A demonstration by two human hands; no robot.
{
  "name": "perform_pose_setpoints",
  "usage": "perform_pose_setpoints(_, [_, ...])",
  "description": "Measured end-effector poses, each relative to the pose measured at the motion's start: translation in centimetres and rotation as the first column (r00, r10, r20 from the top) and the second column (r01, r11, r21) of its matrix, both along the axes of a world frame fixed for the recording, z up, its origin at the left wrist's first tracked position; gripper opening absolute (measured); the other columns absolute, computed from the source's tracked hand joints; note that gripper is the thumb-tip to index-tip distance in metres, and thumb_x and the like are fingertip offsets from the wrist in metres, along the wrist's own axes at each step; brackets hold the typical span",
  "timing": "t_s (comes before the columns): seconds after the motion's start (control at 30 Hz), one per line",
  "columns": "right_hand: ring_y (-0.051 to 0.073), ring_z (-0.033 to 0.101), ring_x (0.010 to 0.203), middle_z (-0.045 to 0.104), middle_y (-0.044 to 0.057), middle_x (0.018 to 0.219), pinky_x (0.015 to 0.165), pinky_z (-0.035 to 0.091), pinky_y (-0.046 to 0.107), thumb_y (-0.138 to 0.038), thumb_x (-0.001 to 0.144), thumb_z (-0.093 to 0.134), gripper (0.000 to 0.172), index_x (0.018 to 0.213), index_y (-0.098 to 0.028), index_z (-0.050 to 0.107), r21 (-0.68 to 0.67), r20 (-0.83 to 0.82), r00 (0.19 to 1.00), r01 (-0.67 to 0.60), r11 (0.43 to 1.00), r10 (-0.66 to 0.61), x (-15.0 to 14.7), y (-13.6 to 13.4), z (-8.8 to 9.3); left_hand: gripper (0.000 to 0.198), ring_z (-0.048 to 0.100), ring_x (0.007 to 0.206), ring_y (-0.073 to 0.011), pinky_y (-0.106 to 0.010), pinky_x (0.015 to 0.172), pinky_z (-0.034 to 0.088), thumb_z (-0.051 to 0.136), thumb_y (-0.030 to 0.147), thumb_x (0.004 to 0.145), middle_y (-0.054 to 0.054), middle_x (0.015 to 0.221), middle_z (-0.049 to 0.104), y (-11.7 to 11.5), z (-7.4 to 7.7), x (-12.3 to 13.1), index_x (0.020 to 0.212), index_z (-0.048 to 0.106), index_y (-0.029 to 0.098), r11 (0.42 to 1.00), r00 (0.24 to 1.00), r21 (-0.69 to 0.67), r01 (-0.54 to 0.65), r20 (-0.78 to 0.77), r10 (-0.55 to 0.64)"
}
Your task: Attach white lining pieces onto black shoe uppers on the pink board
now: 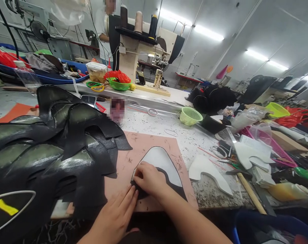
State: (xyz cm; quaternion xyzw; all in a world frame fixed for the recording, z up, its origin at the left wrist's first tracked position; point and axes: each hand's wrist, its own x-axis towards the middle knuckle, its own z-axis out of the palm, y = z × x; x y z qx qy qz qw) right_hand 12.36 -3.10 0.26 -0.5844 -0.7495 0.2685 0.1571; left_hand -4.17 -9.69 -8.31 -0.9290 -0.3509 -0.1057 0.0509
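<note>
A curved black piece with a white layer, like part of a shoe upper (160, 159), lies on a pinkish board (133, 140). My right hand (150, 179) rests over its left side, the thumb and fingers curled together at the rim. What sits between those fingertips is hidden. Beside it, my left hand (119, 210) lies flat with fingers stretched out, the fingertips touching the piece's lower left edge. A large heap of similar black pieces (64, 149) covers the table to the left. White curved pieces (207, 173) lie just right of the board.
Behind stands a sewing machine (132, 51) with thread spools. A pale green basket (190, 116) is beyond the board. At right are a wooden-handled tool (251, 193), a bottle of amber liquid (288, 191) and a blue bin (236, 227). A person (104, 40) stands at the back.
</note>
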Motion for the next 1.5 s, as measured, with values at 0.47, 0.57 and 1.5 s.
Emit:
perform_pose_setpoints(0.47, [0.010,0.050,0.069,0.054,-0.002,0.073,0.060,0.035,0.021,-0.013,0.069,0.062,0.014,0.058,-0.018,0.054,0.020,0.004,1.000,0.031,0.999,-0.031,-0.5,-0.3,-0.1,0.078,0.043,0.118,-0.0323,-0.041,0.094,0.039,0.053,0.061,0.070,-0.020,0.129,0.044,0.1,3.3,0.9,0.128,0.041,0.011,0.980,0.993,-0.188,-0.063,-0.110,0.043])
perform_pose_setpoints(0.57, [0.010,0.049,0.068,0.054,-0.002,0.074,0.060,0.035,0.021,-0.012,0.068,0.062,0.015,0.058,-0.018,0.053,0.020,0.010,1.000,0.017,1.000,-0.018,-0.8,-0.3,-0.3,0.077,0.041,0.119,-0.0319,-0.042,0.095,0.038,0.054,0.060,0.069,-0.019,0.130,0.043,0.1,3.3,1.1,0.129,0.040,0.013,0.977,0.992,-0.203,-0.070,-0.113,0.047])
perform_pose_setpoints(1.5, [0.016,0.050,0.072,0.052,0.002,0.074,0.066,0.041,0.028,-0.018,0.078,0.041,0.009,0.071,-0.019,0.047,-0.070,-0.277,0.928,0.240,0.968,-0.250,0.0,-0.5,-1.2,0.064,0.050,0.110,-0.0284,-0.038,0.090,0.040,0.046,0.060,0.076,-0.015,0.119,0.056,-0.7,1.0,0.0,0.121,0.049,0.015,0.991,1.000,0.136,0.015,-0.006,-0.015])
